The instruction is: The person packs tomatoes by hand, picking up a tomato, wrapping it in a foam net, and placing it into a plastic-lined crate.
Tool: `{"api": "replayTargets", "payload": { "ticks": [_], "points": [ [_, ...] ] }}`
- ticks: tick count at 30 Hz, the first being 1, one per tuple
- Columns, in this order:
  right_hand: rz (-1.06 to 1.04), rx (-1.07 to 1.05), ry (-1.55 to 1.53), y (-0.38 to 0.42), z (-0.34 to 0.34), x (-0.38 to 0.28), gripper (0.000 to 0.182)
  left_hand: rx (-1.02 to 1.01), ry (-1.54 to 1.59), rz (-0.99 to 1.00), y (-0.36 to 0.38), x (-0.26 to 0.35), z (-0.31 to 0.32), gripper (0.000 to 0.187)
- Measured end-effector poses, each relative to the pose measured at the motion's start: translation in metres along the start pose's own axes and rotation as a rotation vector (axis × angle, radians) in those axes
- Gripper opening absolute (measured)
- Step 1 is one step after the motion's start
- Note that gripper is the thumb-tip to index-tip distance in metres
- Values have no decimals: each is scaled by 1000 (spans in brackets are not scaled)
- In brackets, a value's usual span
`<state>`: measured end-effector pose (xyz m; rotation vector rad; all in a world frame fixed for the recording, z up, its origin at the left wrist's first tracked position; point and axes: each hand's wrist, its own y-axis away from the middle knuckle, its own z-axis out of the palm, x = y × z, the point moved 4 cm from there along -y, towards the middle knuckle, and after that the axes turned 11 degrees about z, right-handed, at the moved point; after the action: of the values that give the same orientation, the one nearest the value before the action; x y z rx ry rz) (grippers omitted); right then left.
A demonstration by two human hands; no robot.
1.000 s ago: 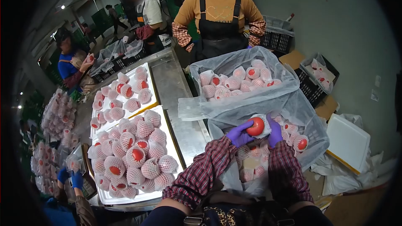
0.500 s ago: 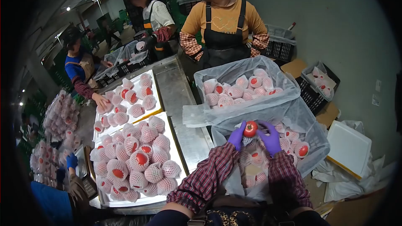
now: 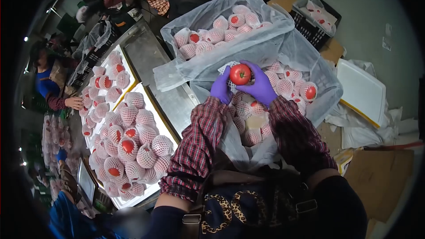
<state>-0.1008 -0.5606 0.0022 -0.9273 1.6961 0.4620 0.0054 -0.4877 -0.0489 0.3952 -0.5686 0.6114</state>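
Between my purple-gloved hands is a red tomato (image 3: 240, 74), its stem end facing up. My right hand (image 3: 261, 87) is closed on it from the right, thumb below and fingers along the top edge. On the other side, my left hand (image 3: 221, 87) grips a white foam net (image 3: 226, 68) that shows above and below its fingers, against the tomato. Both hands are over a plastic-lined crate (image 3: 327, 89), where tomatoes in pink-and-white foam nets (image 3: 284, 87) lie around a bare patch of cardboard.
Another lined crate (image 3: 283, 23) of netted tomatoes stands just beyond. To the left, white trays (image 3: 155, 114) hold piled netted tomatoes on a metal table (image 3: 148, 51). A white foam lid (image 3: 361, 89) leans at right. Co-workers stand across the table and at far left.
The view has tilted down and swung right. My right hand has closed in on the tomato, now wrapping its right side. A white net shows more clearly at my left hand.
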Motion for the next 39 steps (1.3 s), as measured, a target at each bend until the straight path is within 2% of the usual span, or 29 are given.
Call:
{"api": "replayTargets", "payload": {
  "ticks": [6,7,9,13,14,15,18,19,22,25,28,29,32,33,34,35,36,37,38,39],
  "points": [
    [46,-3,35,2,-3,-10,71,36,-3,-101,4,-1,-2,37],
    [81,3,-92,0,-2,-4,65,33,41,-155,5,-3,-3,35],
    [147,13,-344,-7,-1,7,55,32,-95,-86,-3,-5,-14,34],
    [489,4,-465,-8,-15,17,42,-39,-231,36,-5,-2,-9,42],
    [488,7,-431,-6,-15,17,42,-69,-273,50,-2,0,-2,45],
    [486,10,-398,-7,-14,17,41,-207,-463,146,0,2,8,52],
    [424,80,-297,-13,-16,31,39,-194,-366,80,10,2,14,52],
    [401,110,-263,-14,-15,37,38,-225,-219,-22,11,2,18,51],
    [191,236,-255,-15,-21,31,38,-161,-1,-140,13,-1,25,59],
    [-168,222,62,-13,-19,0,49,-119,172,-286,18,0,28,63],
    [-92,60,-57,-9,0,2,60,-130,63,-313,17,-1,24,64],
    [-69,97,-57,-9,-1,4,62,-99,92,-357,13,-5,16,60],
    [48,69,-111,-10,-6,3,60,10,-209,-196,5,-8,2,56],
    [97,59,-114,-8,-8,-2,54,21,-163,-155,0,-7,-3,52],
    [138,-9,-301,-8,-5,-5,47,-59,-58,-118,-1,-7,1,51],
    [71,-22,-261,-10,-2,2,41,-74,-247,-49,1,-3,0,49],
    [150,-84,-381,-12,4,2,40,-16,-254,26,17,3,19,46],
    [247,-83,-391,-14,6,10,41,-70,-175,-101,13,-2,15,43],
    [168,-91,-210,-9,4,-2,41,-157,-87,-82,12,-3,15,41],
    [85,-86,-34,-5,2,-12,42,-222,150,-127,23,6,29,39]
  ]
}}
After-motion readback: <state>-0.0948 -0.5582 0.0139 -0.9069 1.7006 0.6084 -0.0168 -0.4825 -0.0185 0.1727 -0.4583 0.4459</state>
